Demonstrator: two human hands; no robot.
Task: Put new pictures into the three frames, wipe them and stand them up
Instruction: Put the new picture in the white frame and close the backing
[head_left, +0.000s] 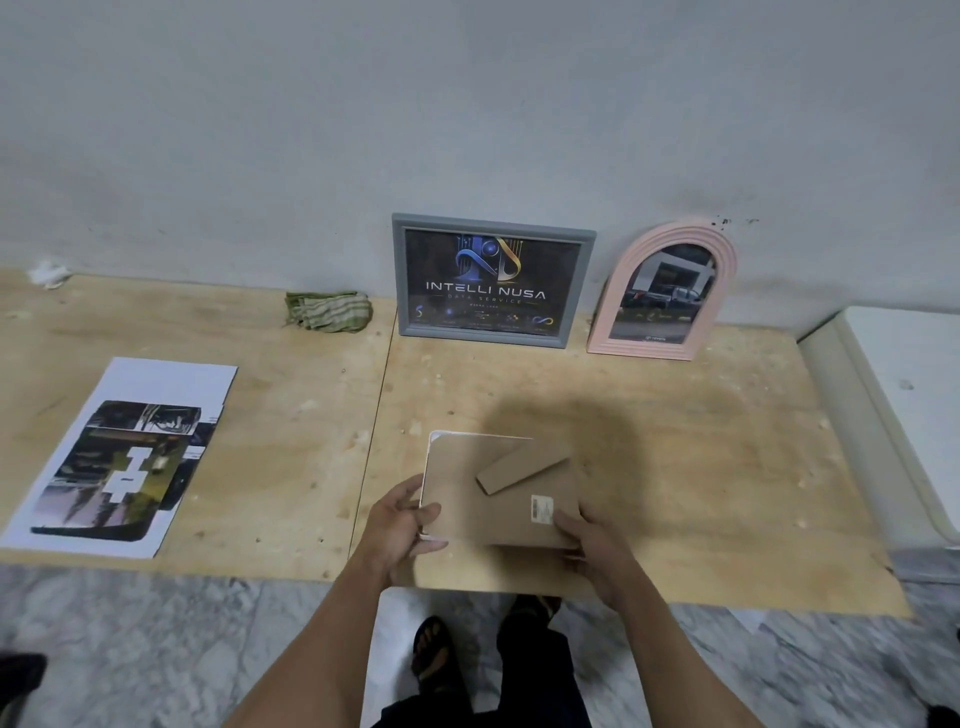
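A white frame lies face down near the plywood table's front edge, its brown cardboard back and fold-out stand facing up. My left hand grips its left edge and my right hand holds its lower right corner. A grey frame with a dark "Intelli Nusa" picture stands against the wall. To its right stands a pink arched frame with a photo of a building. A green striped cloth sits bunched at the back, left of the grey frame.
A printed sheet lies flat on the left of the plywood table. A crumpled white scrap sits at the far back left. A white appliance borders the table's right side. My sandalled feet stand on marble floor below.
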